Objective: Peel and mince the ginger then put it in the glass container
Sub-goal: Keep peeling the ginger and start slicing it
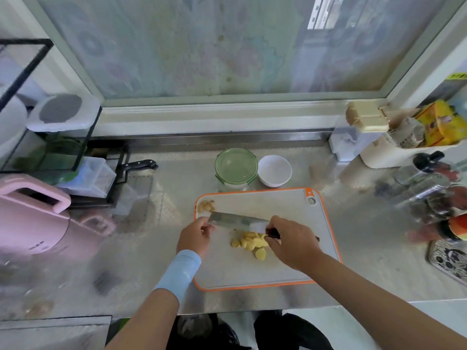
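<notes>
Right hand point(290, 243) grips knife point(235, 219) — left hand point(194, 236) pinches blade tip.

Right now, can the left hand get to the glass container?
Probably yes: the left hand must release the knife, but only low ginger scraps and board lie before the glass container.

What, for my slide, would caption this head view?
Right hand grips the knife, left hand pinches its tip, near ginger slices on the board.
</notes>
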`<act>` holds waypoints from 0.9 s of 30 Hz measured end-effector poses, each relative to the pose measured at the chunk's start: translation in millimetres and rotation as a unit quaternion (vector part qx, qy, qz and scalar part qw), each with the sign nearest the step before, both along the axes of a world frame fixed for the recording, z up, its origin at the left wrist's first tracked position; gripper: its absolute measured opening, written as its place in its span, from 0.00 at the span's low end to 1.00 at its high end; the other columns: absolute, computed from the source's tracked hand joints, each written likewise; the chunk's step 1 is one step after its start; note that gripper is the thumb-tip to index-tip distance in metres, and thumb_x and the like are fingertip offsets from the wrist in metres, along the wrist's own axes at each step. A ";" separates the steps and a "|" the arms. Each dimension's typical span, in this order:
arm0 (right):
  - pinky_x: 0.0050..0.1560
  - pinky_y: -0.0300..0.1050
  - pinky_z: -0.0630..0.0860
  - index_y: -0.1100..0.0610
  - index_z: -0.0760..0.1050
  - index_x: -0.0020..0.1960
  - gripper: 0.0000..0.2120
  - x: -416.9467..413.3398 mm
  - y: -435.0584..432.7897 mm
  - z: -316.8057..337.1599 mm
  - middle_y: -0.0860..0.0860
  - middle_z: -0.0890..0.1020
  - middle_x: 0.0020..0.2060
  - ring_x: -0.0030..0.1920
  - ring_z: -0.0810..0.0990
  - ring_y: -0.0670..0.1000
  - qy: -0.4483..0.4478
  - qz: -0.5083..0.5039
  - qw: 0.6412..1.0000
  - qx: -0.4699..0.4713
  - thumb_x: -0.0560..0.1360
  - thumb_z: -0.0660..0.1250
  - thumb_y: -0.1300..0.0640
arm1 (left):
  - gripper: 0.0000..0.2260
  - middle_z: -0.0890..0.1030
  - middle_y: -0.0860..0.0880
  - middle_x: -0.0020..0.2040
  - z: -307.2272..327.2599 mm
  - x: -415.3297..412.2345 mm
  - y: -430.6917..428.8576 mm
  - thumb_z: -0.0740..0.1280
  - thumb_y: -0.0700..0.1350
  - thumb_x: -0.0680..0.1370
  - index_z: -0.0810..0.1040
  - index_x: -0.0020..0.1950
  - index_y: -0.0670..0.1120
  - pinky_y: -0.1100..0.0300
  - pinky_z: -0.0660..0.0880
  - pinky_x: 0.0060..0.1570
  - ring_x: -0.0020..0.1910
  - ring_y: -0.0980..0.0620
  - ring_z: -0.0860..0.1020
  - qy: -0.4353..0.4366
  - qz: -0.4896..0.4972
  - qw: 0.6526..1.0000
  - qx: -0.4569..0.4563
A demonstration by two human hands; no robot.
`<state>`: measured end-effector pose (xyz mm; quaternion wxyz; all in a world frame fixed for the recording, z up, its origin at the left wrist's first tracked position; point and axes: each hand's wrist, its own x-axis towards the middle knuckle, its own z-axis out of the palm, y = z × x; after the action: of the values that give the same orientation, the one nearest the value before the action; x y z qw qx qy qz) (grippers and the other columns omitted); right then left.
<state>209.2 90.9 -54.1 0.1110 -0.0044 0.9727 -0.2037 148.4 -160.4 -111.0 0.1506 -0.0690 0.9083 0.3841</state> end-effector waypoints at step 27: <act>0.49 0.52 0.75 0.52 0.71 0.57 0.10 -35.8 105.4 -46.1 0.49 0.75 0.52 0.52 0.75 0.53 -0.055 0.021 0.998 -0.004 0.77 0.63 0.62 | 0.19 0.67 0.54 0.71 31.0 -33.3 104.9 0.59 0.50 0.81 0.67 0.73 0.55 0.52 0.69 0.64 0.70 0.50 0.64 -0.012 -0.339 0.924 -0.175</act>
<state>173.4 196.3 -100.3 0.1685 -0.0136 0.9640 -0.2054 115.0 -55.6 -80.0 0.2680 0.2137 0.9282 0.1446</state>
